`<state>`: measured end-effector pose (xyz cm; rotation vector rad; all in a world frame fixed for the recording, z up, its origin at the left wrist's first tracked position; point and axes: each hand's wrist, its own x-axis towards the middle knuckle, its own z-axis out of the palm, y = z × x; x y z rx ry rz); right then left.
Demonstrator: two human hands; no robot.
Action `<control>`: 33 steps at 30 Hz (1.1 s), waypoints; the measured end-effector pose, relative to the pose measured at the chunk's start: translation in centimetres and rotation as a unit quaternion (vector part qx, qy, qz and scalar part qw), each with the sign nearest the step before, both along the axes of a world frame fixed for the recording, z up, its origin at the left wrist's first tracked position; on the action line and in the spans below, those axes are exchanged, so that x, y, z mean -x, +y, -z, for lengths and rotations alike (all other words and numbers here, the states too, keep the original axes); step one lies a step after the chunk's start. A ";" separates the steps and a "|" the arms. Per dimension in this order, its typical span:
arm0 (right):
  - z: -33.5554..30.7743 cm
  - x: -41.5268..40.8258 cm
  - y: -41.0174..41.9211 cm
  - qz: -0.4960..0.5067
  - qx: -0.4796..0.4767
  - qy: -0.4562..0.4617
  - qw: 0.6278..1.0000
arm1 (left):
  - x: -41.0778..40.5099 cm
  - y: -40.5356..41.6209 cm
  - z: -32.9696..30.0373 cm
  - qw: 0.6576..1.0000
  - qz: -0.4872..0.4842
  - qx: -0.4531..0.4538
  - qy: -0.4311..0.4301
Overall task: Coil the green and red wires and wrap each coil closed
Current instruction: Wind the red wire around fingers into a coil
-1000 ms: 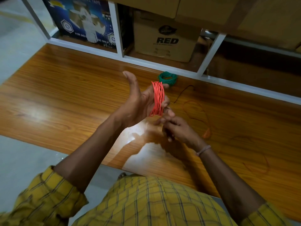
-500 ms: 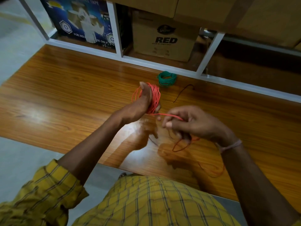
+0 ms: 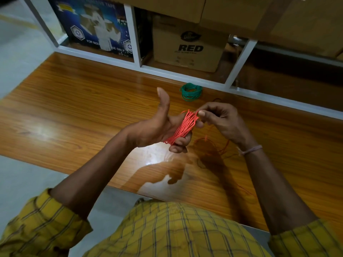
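The red wire coil [image 3: 183,127] is wound in several turns around the fingers of my left hand [image 3: 157,127], whose thumb points up. My right hand [image 3: 220,119] pinches the red wire at the coil's top end, thumb and forefinger together. A loose tail of red wire [image 3: 213,145] hangs from there and lies in loops on the wooden table [image 3: 74,108] under my right wrist. The green wire coil [image 3: 191,91] lies flat on the table near the back edge, beyond both hands, with nothing touching it.
A white shelf frame [image 3: 185,75] runs along the table's far edge. Behind it stand a brown carton marked RED [image 3: 189,47] and a blue printed box [image 3: 96,28]. The table's near edge runs just in front of my body, with grey floor at left.
My right hand has come up from the table to the top of the coil, carrying the red wire. My left hand has turned palm-side up with its thumb raised again.
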<state>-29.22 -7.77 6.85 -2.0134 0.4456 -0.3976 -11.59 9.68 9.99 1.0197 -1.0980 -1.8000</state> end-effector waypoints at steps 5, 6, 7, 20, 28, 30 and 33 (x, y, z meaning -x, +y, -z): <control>4.2 -0.3 0.9 0.069 0.007 0.028 0.997 | -0.6 0.5 -0.5 0.990 -0.048 0.032 0.128; 4.8 -0.3 1.4 0.072 0.007 0.033 0.997 | -0.7 0.4 -0.4 0.985 -0.069 0.039 0.156; 5.0 -0.4 2.0 0.068 0.009 0.038 0.997 | -0.8 0.2 -0.3 0.978 -0.094 0.044 0.180; 4.1 -1.0 6.2 -0.106 -0.003 0.209 0.972 | -0.9 -2.6 3.0 0.927 -0.335 0.063 -0.158; -0.3 -0.3 2.9 -0.073 0.111 0.259 0.957 | -1.9 -1.0 6.4 0.858 -0.143 0.025 -0.493; -0.6 0.0 1.9 -0.050 0.127 0.247 0.959 | -1.9 -0.6 6.0 0.899 -0.105 -0.016 -0.424; -0.4 0.2 0.4 -0.025 0.129 0.212 0.968 | -2.3 0.0 5.5 0.941 -0.067 -0.054 -0.328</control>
